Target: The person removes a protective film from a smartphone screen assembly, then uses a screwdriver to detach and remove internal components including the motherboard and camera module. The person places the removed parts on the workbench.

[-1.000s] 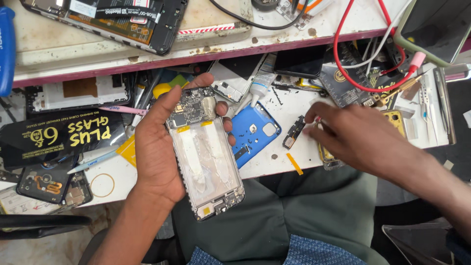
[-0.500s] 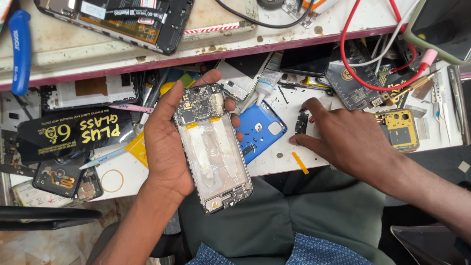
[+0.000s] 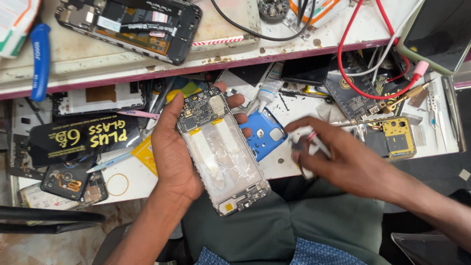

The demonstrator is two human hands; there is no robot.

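Note:
My left hand grips an opened phone frame, back side up, with its circuit board at the far end and a bare pale battery bay in the middle. It hangs over my lap, just off the table's front edge. My right hand is to the right of the phone, fingers pinched on a small white piece that is blurred; I cannot tell what it is. A blue phone back cover lies on the table between the two hands.
A disassembled phone and a blue-handled tool lie on the upper shelf. Red and black wires trail at the right, near a gold circuit part. A black flat box, a white glue tube and loose parts crowd the left.
My right hand has drawn back from the table's right side toward the phone, now pinching a small white piece. My left hand with the phone has stayed nearly still.

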